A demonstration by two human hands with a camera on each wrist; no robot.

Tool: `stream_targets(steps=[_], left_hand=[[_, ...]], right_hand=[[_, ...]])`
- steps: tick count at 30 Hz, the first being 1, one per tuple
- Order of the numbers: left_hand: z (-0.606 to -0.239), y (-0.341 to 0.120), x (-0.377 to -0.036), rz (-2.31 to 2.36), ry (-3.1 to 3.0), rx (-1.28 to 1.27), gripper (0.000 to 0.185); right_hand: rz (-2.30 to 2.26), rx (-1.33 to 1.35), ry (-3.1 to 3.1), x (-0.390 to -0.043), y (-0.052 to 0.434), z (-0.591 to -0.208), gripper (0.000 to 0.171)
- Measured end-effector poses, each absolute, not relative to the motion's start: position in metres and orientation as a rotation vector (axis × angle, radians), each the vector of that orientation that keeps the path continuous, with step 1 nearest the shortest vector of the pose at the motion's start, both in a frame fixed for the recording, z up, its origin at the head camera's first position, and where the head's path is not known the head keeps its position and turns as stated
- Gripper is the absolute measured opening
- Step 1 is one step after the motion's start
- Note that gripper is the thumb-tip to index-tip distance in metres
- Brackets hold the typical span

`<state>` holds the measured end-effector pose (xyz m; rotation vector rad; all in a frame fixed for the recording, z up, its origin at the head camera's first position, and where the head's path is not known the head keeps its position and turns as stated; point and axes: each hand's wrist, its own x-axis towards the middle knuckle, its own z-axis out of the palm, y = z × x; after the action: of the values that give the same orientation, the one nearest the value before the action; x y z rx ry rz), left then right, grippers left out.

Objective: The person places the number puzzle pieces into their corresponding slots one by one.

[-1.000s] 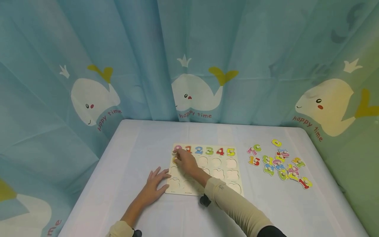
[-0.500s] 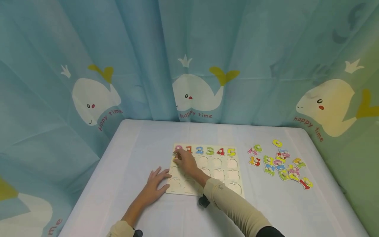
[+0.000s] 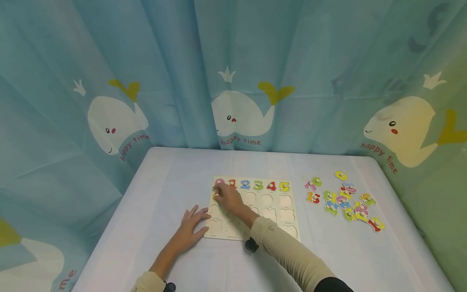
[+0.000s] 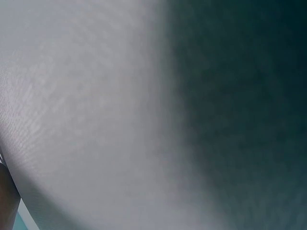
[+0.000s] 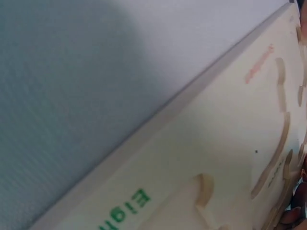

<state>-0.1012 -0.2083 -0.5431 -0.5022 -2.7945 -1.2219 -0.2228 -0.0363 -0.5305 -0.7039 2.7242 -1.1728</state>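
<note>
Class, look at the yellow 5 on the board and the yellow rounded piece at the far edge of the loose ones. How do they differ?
Place: the yellow 5 is on the board, while the rounded piece lies on the table.
Shape: the yellow 5 is an angled numeral; the rounded piece is a small oval.
Arrangement: the yellow 5 ends a neat row; the rounded piece belongs to a scatter.
Shared: both are yellow.

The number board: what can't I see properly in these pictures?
Head view: most of the yellow piece, hidden by the right hand.
Head view: the number board's printed words, too small.
Right wrist view: the green word's end, cut off by the bottom edge.
</note>
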Motion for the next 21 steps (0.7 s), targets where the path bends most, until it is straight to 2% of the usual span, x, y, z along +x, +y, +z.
stream_targets(steps=[10, 21], left_hand=[[-0.544, -0.209, -0.103, -1.213, -2.854, -0.462, 0.030], [-0.542, -0.208, -0.100, -1.228, -2.860, -0.436, 0.029]], right_hand=[[-1.327, -0.647, 2.673, -0.229, -0.025, -0.529, 0.030], [-1.499, -0.543, 2.750, -0.248, 0.032, -0.521, 0.026]])
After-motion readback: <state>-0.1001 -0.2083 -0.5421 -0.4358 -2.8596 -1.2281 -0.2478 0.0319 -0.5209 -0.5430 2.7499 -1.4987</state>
